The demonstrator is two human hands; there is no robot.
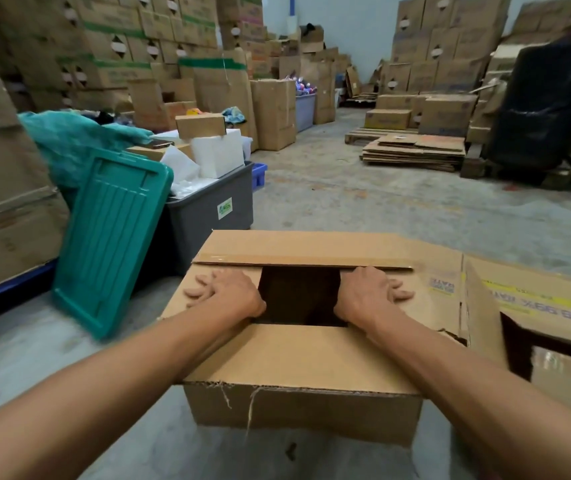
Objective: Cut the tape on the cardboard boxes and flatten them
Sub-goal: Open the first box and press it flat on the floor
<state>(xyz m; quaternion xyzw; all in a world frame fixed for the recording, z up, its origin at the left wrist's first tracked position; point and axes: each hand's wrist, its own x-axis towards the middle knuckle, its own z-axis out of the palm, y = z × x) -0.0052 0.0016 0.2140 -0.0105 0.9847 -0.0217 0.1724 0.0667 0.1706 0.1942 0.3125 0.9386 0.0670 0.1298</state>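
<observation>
The cardboard box [297,355] sits on the concrete floor [381,209] near a teal lid [110,237], its top partly open, while the left hand [225,292] and right hand [370,292] each press a side flap, grip wide, fingers spread flat, clasping nothing.

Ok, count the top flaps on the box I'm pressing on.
4: far flap, near flap, left flap under the left hand, right flap under the right hand. None seem hidden.

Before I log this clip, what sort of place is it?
Probably a warehouse or stockroom: stacked cartons rise along the walls, flattened cardboard is piled beside a wooden pallet, over a bare concrete floor.
</observation>
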